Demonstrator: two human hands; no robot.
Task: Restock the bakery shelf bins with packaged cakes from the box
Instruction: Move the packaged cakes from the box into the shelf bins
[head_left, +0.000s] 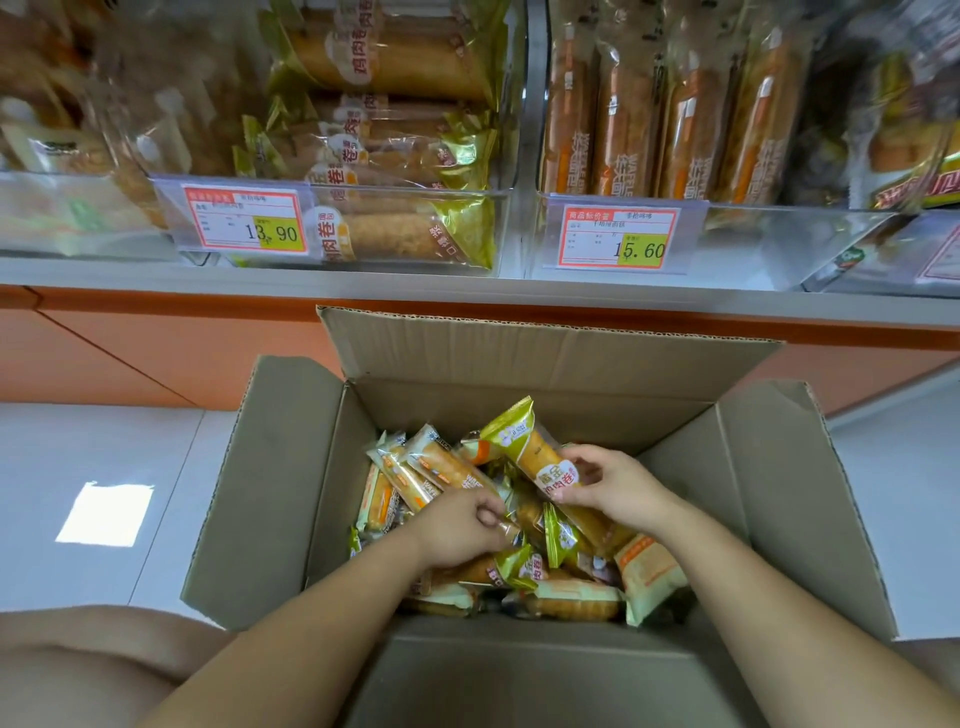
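A bare knee (78, 670) fills the near left corner, and both forearms reach forward over the near flap of an open cardboard box (270, 493) on the pale grey tiled floor (78, 441), where a bright patch of light (106, 514) lies to the left. The box holds a loose heap of packaged cakes (566, 597). The left hand (460, 525) is down in the heap, fingers curled round a clear-wrapped packet (506, 527). The right hand (615, 486) pinches a green-gold roll cake (540, 457), its far end tilted up above the pile. Beyond stand an orange base panel (182, 353) and the grey shelf edge (260, 275). The left clear bin (511, 156), tagged 13.90 (244, 221), holds matching green-gold rolls (389, 57) stacked lying flat. The right bin (753, 228), tagged 15.60 (618, 236), holds orange packets (623, 119) standing upright.
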